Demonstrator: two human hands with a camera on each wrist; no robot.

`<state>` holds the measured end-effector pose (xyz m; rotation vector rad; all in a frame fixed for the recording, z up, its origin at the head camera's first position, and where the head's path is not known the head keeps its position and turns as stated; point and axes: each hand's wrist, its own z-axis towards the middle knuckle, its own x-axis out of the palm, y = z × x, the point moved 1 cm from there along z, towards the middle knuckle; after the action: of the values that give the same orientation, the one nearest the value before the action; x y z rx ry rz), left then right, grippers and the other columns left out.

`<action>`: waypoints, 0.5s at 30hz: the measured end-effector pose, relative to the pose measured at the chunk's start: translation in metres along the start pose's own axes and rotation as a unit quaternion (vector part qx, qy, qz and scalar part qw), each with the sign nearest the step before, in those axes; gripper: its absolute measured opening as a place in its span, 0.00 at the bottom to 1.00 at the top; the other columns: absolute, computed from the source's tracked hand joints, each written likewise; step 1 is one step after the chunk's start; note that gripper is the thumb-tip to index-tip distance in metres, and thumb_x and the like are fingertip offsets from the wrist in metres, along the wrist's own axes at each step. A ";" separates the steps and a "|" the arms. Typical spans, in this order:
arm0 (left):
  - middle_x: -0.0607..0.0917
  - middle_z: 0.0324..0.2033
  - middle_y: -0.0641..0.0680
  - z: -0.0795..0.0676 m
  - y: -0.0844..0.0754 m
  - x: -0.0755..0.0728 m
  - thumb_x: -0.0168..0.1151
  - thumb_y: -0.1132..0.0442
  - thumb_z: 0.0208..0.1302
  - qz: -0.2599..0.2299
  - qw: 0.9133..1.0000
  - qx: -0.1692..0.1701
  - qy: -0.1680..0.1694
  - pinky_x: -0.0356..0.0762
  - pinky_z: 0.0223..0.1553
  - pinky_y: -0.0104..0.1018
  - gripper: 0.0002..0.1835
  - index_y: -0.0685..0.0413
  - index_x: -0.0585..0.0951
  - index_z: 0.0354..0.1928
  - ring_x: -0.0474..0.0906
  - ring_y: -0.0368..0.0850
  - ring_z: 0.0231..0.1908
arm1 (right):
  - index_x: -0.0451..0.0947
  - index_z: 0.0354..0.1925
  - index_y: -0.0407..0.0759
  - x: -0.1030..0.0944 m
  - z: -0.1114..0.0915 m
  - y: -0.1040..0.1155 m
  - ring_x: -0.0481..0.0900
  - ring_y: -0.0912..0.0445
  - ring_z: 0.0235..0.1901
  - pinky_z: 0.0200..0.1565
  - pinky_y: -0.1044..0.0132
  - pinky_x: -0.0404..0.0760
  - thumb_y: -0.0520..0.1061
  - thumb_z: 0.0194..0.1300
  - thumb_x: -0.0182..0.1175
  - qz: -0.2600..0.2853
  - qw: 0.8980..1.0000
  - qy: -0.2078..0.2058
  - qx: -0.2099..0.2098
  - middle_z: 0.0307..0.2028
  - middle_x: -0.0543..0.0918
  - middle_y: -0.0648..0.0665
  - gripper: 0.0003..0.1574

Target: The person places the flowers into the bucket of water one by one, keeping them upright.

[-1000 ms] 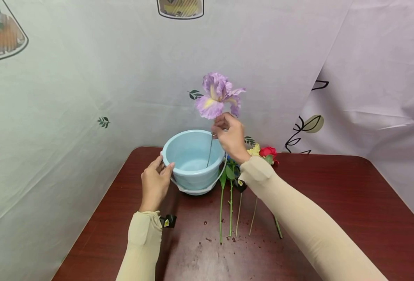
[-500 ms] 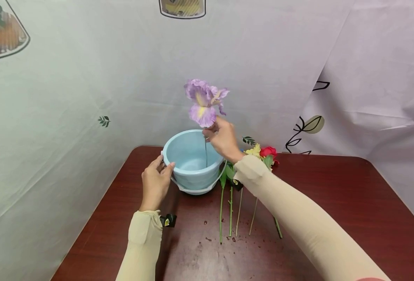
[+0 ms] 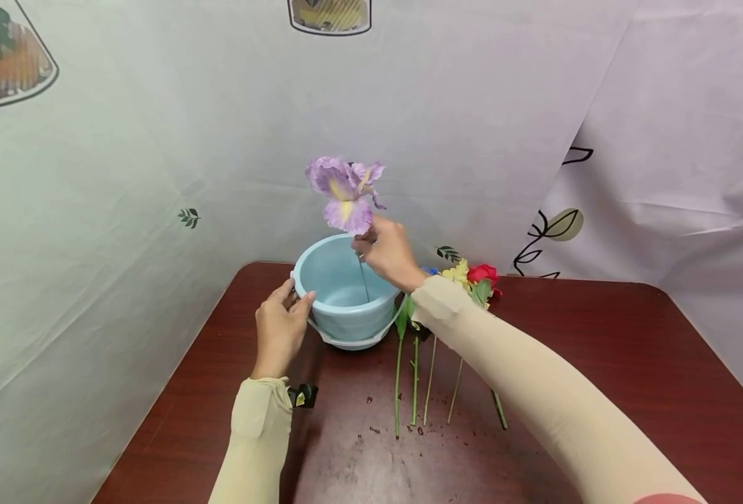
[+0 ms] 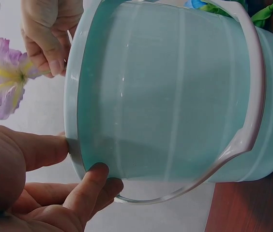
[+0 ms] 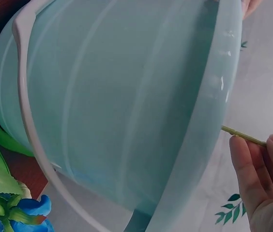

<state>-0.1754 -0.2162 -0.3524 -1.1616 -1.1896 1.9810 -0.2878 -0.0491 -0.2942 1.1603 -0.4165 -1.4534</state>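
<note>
A light blue bucket (image 3: 351, 323) stands upright on the table, its white handle (image 4: 255, 87) hanging down at the front. My left hand (image 3: 281, 334) holds the bucket by the left side of its rim, between thumb and fingers. Over the bucket's mouth, my right hand (image 3: 385, 253) pinches the stem (image 5: 245, 135) of a purple iris (image 3: 344, 194) just below the bloom. Yellow streaks mark its petals. The stem slants down into the bucket, and its lower end is hidden behind the front wall.
Several flowers lie right of the bucket, among them a red rose (image 3: 483, 272), a yellow flower (image 3: 456, 271) and a blue flower (image 5: 30, 212), stems toward the front. Small drops or specks dot the dark red table (image 3: 359, 476). A printed cloth wall (image 3: 233, 140) rises behind it.
My right hand has moved left and down with the iris, so the bloom now stands lower, above the bucket's middle. The left hand and the bucket have stayed in place.
</note>
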 end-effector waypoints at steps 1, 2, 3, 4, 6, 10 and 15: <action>0.77 0.56 0.68 0.000 0.000 0.000 0.64 0.65 0.64 0.000 1.000 0.000 0.000 0.78 0.50 0.42 0.30 0.68 0.69 0.65 0.78 0.56 0.54 | 0.79 0.40 0.34 0.001 0.000 0.000 0.84 0.50 0.28 0.28 0.67 0.83 0.28 0.57 0.64 -0.011 1.000 0.002 -0.002 0.29 0.85 0.39 0.11; 0.77 0.56 0.68 0.000 0.000 0.000 0.64 0.65 0.64 -0.001 1.000 0.001 0.000 0.78 0.50 0.42 0.30 0.68 0.69 0.65 0.78 0.56 0.54 | 0.79 0.40 0.34 0.002 0.001 0.000 0.83 0.51 0.28 0.27 0.67 0.83 0.28 0.57 0.64 -0.017 1.000 0.006 -0.003 0.29 0.85 0.39 0.10; 0.77 0.56 0.68 0.000 0.000 0.000 0.64 0.64 0.64 0.000 1.000 0.001 0.000 0.78 0.51 0.42 0.30 0.68 0.69 0.65 0.78 0.56 0.54 | 0.79 0.39 0.34 0.003 0.001 0.000 0.83 0.51 0.28 0.27 0.67 0.82 0.28 0.57 0.64 -0.022 1.000 0.009 -0.004 0.28 0.84 0.39 0.10; 0.78 0.56 0.68 0.000 0.000 -0.001 0.64 0.64 0.64 0.000 1.000 0.001 -0.001 0.78 0.50 0.41 0.30 0.68 0.69 0.65 0.79 0.55 0.53 | 0.79 0.38 0.33 0.004 0.002 0.000 0.83 0.52 0.28 0.27 0.67 0.82 0.28 0.57 0.64 -0.027 1.000 0.012 -0.005 0.28 0.84 0.40 0.09; 0.78 0.56 0.68 0.000 0.001 -0.001 0.64 0.64 0.64 0.001 1.000 0.003 -0.002 0.79 0.50 0.42 0.29 0.68 0.69 0.65 0.79 0.55 0.53 | 0.78 0.36 0.33 0.006 0.003 0.000 0.83 0.52 0.27 0.27 0.67 0.82 0.28 0.58 0.63 -0.033 0.999 0.020 -0.006 0.28 0.83 0.40 0.06; 0.78 0.55 0.68 0.001 0.001 0.000 0.64 0.65 0.64 0.000 1.000 0.006 -0.006 0.79 0.50 0.43 0.29 0.69 0.70 0.65 0.79 0.56 0.53 | 0.76 0.34 0.34 0.009 0.005 -0.001 0.82 0.52 0.27 0.28 0.66 0.83 0.30 0.61 0.63 -0.027 0.999 0.036 0.009 0.28 0.82 0.41 0.04; 0.78 0.55 0.68 0.001 0.001 0.000 0.64 0.65 0.64 0.000 1.000 0.005 -0.004 0.79 0.50 0.43 0.29 0.68 0.70 0.65 0.79 0.55 0.53 | 0.77 0.33 0.33 0.013 0.008 -0.004 0.83 0.50 0.29 0.30 0.62 0.85 0.31 0.59 0.64 0.015 0.997 0.039 0.072 0.28 0.82 0.41 0.04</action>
<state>-0.1758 -0.2173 -0.3531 -1.1502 -1.1834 1.9912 -0.2948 -0.0628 -0.2993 1.3163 -0.4898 -1.3651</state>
